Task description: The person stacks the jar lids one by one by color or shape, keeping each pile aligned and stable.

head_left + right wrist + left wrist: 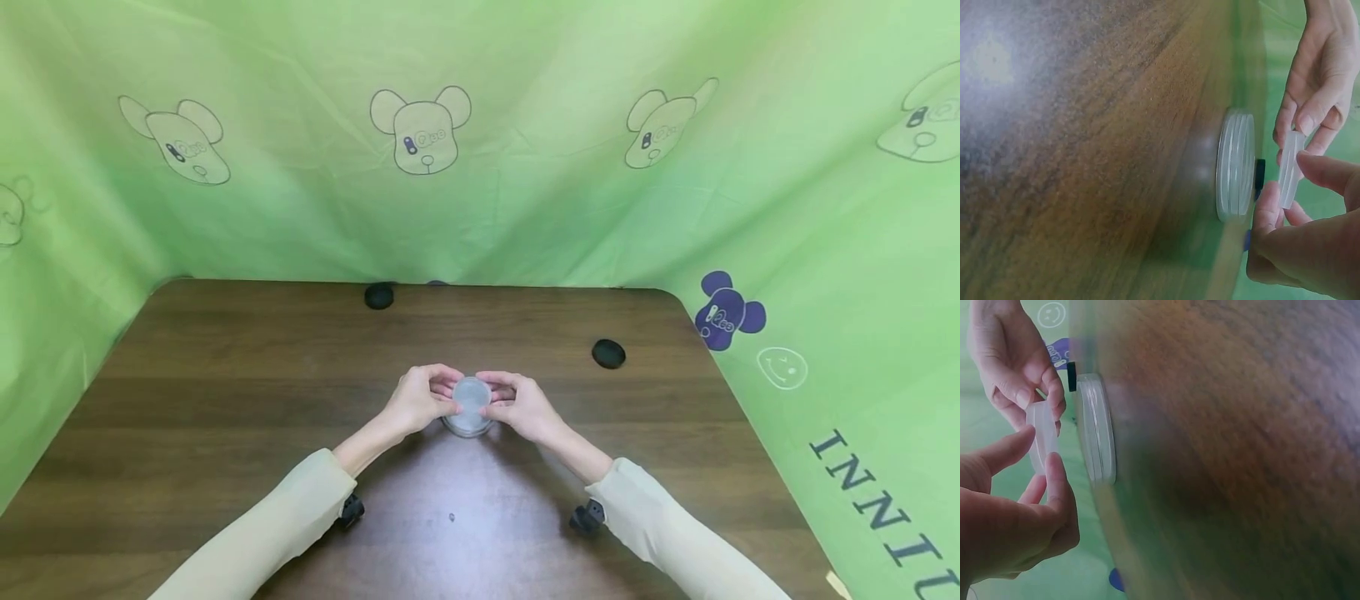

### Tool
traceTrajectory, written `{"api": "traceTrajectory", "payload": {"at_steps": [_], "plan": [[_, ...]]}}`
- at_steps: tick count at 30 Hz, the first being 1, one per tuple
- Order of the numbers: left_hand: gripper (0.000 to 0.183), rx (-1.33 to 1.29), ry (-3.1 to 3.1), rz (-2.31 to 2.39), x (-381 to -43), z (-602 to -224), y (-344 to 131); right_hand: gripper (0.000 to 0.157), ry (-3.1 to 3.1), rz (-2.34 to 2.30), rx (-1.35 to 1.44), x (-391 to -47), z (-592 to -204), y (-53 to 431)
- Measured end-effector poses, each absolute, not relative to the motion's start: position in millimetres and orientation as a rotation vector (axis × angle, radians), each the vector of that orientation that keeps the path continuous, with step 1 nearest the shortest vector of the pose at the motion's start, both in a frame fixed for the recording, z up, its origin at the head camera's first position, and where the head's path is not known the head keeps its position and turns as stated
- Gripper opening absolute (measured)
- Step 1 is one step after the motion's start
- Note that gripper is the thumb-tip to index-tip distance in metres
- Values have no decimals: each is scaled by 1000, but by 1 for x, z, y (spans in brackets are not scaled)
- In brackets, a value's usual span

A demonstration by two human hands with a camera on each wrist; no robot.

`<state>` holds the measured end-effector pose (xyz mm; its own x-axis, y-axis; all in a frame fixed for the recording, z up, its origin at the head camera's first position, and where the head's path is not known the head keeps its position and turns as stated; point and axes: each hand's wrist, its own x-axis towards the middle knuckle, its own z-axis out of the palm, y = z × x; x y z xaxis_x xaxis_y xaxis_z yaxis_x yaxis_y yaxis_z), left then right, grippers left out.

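Right at the middle of the bench [315, 417], both hands are up and busy. Left hand [420, 402] on the left side, thumb and fingers pinching a small round, translucent whitish plastic dish [472, 393]; right hand [527, 410] on the right side, pinching the very same piece by its opposite edge. Thumbs sit toward the near side, the other fingers toward the far side, and the small dish is held up in the air between them, clear of the wood.

Directly below it, resting flat on the brown wood-grain surface, comes a wider round, clear plastic container [1235, 165] with layered rims; it could be one lidded piece or several stacked, the wrist views being too soft to settle that. A visible gap separates the two.

Looking farther out, one flat black disc [378, 295] lies at the far edge, left of centre, and another black round disc [608, 353] lies to the right, a little nearer. Pale long sleeves [273, 521] reach in from the near side, a small black device [587, 517] by the right cuff. Behind everything hangs a green curtain [525, 217] printed with outlined bear heads, and a bright glare lights the near wood.
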<state>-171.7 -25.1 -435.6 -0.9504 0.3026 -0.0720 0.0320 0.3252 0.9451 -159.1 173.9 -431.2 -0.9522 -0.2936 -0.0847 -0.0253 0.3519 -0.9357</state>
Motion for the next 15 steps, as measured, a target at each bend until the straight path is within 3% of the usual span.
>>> {"api": "traceTrajectory", "payload": {"at_steps": [15], "plan": [[35,251,2343,1664,-169,-439,-25,46,2424,-1540,-329,-159,-434,174]]}}
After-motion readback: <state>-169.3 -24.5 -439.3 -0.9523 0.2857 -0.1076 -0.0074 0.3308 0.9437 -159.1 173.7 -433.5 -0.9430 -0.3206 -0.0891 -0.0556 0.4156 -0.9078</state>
